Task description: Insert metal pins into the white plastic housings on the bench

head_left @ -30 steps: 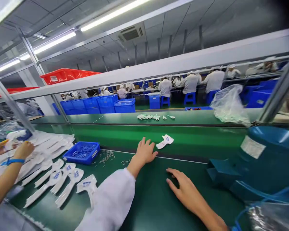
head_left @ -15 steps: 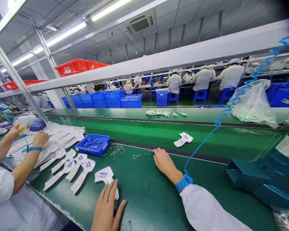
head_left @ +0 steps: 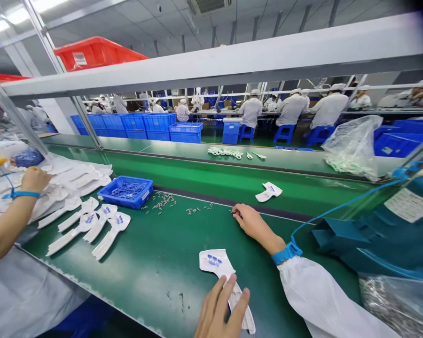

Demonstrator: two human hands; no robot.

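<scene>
A white plastic part (head_left: 216,264) with blue pieces on its wide end lies on the green bench. My left hand (head_left: 223,307) rests on its narrow end, fingers spread. Farther right, my right hand (head_left: 248,220), with a blue wrist strap, touches the bench near its back edge; the fingers are bent together, and whatever is at the tips is too small to name. Small metal pieces (head_left: 164,201) are scattered left of it, beside a blue tray (head_left: 141,201) of small blue parts. Another white part (head_left: 269,191) lies on the green strip behind the bench.
Several white parts (head_left: 111,234) lie at the left, near another person's hand (head_left: 35,180). A teal machine (head_left: 380,234) and a bag of metal pieces (head_left: 391,300) stand right. Blue cord runs from my right wrist. A shelf crosses above.
My left hand and the white part under it have moved right across the bench. My right hand has shifted slightly right along the edge, and its fingers have drawn together. The view has tilted down.
</scene>
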